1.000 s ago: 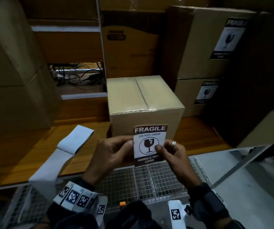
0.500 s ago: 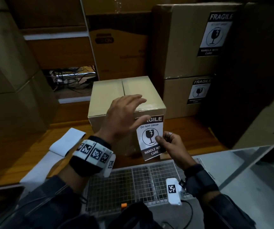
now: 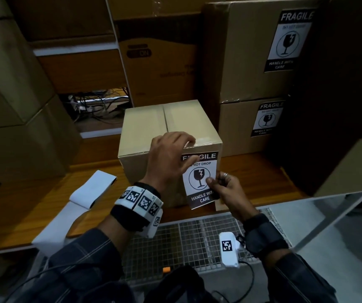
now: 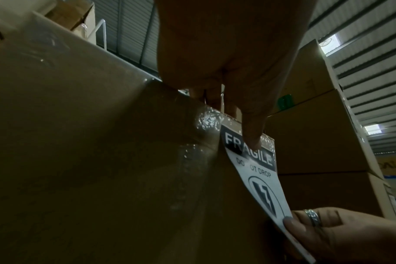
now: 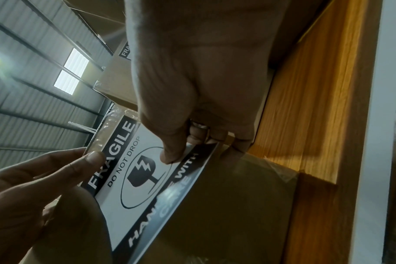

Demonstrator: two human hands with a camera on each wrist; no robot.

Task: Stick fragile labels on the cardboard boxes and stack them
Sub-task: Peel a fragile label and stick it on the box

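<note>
Box (image 3: 164, 127) sits on the wooden shelf (image 3: 33, 193), near the front edge, roughly mid-width, top flaps taped shut. Label (image 3: 198, 182), white with black bands, reads FRAGILE / DO NOT DROP / HANDLE WITH CARE, lies on the box's front face, right part, top edge just under the box's top front edge. Top of label pressed to the cardboard; lower part stands off the face, bottom end hanging below.

Left hand (image 3: 169, 158) reaches over the box's top front edge, fingers extended onto the top, thumb pressing flat on the FRAGILE band. Not gripping, just pressing. Left wrist view shows the thumb tip on the word, clear tape shiny along the box edge.

Right hand (image 3: 223, 189) pinches the label's right edge by the glass symbol, thumb on the printed side, curled fingers behind. Ring (image 3: 225, 174) on one finger.

Right of the box, at the shelf's back right: two stacked boxes, upper box (image 3: 247, 51) and lower box (image 3: 237, 127), each with the same kind of label facing front. Near the shelf's left front edge lies a white backing strip (image 3: 92, 189), one end curled up, other end hanging over the front edge. Wire mesh (image 3: 186, 243) panel below the front edge. Plain boxes at far left, dark.
</note>
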